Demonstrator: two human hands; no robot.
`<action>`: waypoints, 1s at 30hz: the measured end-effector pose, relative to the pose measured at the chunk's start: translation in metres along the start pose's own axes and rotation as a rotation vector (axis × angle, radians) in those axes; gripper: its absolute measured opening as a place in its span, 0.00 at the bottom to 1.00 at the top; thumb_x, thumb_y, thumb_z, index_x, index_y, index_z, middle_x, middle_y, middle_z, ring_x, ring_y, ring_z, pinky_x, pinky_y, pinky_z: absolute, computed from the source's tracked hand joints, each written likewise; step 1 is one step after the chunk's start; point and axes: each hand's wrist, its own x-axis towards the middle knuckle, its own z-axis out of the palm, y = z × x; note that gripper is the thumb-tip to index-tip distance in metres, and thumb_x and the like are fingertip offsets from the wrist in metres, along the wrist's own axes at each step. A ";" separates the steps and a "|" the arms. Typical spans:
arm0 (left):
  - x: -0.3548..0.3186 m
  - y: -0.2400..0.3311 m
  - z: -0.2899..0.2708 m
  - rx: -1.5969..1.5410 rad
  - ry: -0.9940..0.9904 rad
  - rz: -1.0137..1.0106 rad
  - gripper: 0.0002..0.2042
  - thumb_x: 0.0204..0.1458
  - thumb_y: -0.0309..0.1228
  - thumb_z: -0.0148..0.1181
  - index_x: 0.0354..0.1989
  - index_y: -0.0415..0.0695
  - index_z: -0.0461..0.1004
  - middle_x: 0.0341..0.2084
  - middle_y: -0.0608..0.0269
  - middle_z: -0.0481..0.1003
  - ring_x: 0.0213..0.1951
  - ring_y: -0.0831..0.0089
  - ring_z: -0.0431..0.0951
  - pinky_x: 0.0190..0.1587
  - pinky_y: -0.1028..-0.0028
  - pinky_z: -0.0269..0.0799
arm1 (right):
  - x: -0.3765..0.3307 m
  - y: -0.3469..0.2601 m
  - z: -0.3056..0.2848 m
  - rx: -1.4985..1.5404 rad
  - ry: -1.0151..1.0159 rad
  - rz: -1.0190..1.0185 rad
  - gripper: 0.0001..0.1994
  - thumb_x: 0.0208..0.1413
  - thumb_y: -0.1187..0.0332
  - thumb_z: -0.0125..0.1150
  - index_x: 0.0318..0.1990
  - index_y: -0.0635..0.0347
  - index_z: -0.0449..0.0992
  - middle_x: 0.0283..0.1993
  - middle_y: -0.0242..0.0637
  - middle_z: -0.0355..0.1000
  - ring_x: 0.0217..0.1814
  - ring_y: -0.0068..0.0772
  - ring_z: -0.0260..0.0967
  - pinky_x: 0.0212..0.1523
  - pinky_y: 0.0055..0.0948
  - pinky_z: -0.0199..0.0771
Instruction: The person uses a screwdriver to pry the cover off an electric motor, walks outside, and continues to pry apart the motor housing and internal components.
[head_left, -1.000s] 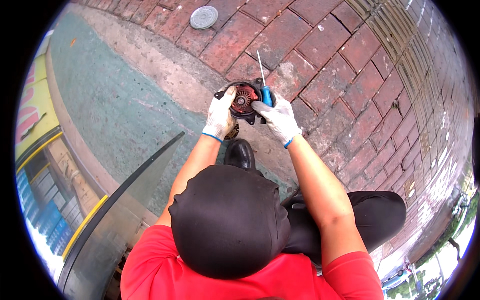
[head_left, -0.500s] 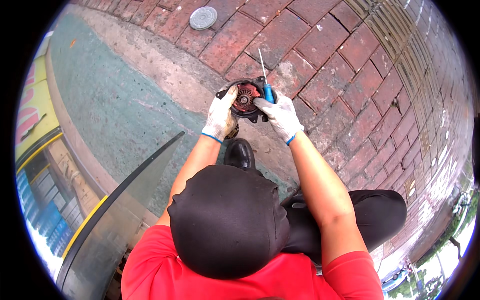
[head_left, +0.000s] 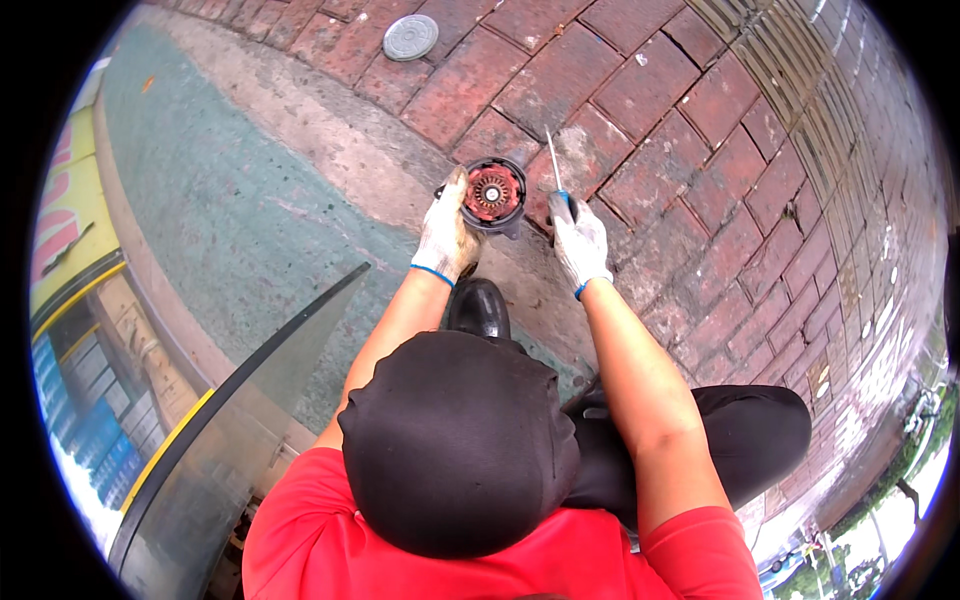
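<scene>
My left hand (head_left: pixel 447 235), in a pale work glove with a blue cuff, grips the left side of a round electric motor (head_left: pixel 494 193). The motor has a dark casing, a reddish inside and a ring of copper-coloured segments around a metal centre. Its open face is turned up. To the right, my gloved right hand (head_left: pixel 580 245) is closed round a screwdriver (head_left: pixel 553 158) with a blue and dark handle. The thin metal shaft points away from me, apart from the motor. My right palm hides the rest of the handle.
Red paving bricks (head_left: pixel 660 160) spread ahead and right, with a round grey cover (head_left: pixel 411 37) at the far side. A green-painted strip (head_left: pixel 220 180) runs along the left. Near my left arm stands a dark-edged glass panel (head_left: pixel 270 370). My black shoe (head_left: pixel 480 306) is below the motor.
My right hand has let go of the motor and moved right and slightly nearer with the screwdriver. The motor, in my left hand, has tilted to show its inside more fully.
</scene>
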 end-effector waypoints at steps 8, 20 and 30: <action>0.007 0.010 -0.024 0.130 0.003 0.199 0.18 0.66 0.31 0.62 0.62 0.42 0.70 0.53 0.54 0.77 0.54 0.62 0.80 0.56 0.59 0.81 | -0.011 -0.044 -0.015 -0.699 0.102 -0.059 0.25 0.60 0.45 0.62 0.46 0.61 0.79 0.47 0.53 0.78 0.50 0.55 0.79 0.50 0.50 0.79; -0.023 0.004 0.006 0.548 -0.281 0.436 0.28 0.55 0.31 0.73 0.63 0.37 0.69 0.53 0.57 0.77 0.53 0.67 0.78 0.59 0.67 0.76 | -0.018 -0.099 -0.007 0.734 -0.656 0.478 0.18 0.67 0.49 0.59 0.36 0.54 0.81 0.25 0.30 0.76 0.18 0.24 0.69 0.17 0.28 0.64; -0.028 0.007 0.015 0.538 -0.278 0.462 0.27 0.56 0.26 0.72 0.62 0.38 0.70 0.52 0.58 0.78 0.52 0.69 0.79 0.59 0.68 0.77 | -0.021 -0.086 0.004 0.385 -0.524 0.061 0.16 0.71 0.55 0.50 0.42 0.53 0.82 0.29 0.39 0.79 0.26 0.38 0.76 0.26 0.38 0.72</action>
